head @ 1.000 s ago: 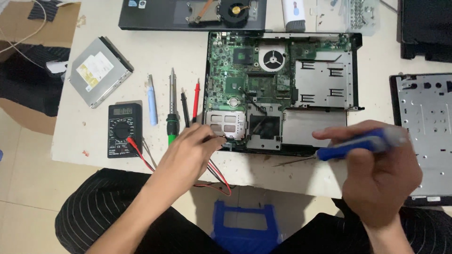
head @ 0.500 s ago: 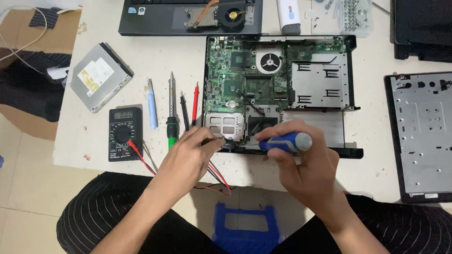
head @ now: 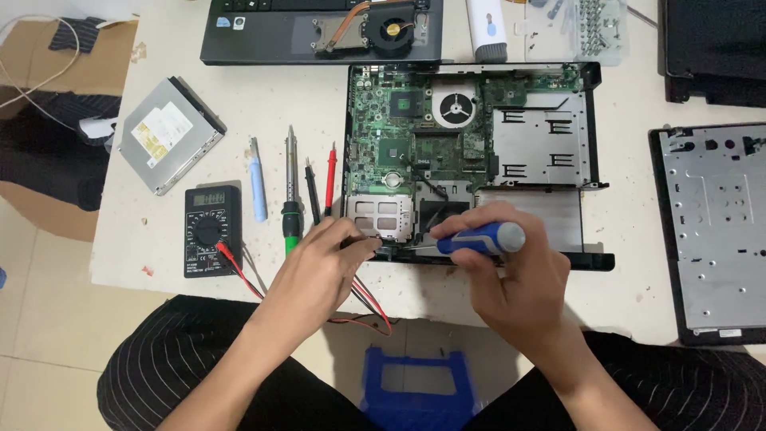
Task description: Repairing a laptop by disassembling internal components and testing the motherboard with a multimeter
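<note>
An opened laptop base point(head: 594, 259) lies on the white table point(head: 263, 104), its green motherboard point(head: 415, 128) and round fan exposed. My right hand point(head: 519, 279) grips a blue-and-white screwdriver point(head: 479, 239), held nearly level with its tip pointing left at the base's front edge, by the silver card slot point(head: 379, 217). My left hand point(head: 323, 267) rests at that same front-left corner, with its fingertips pinched at the spot where the screwdriver tip meets the base.
Left of the base lie a black multimeter point(head: 211, 230) with red and black leads, a green-handled soldering iron point(head: 291, 191), a small blue tool point(head: 257, 190) and an optical drive point(head: 170, 134). A metal cover panel point(head: 718, 231) sits right. Another laptop part with a fan point(head: 319, 32) sits behind.
My right hand carried the screwdriver from the right side leftward to the base's front edge. The left hand has stayed at the front-left corner.
</note>
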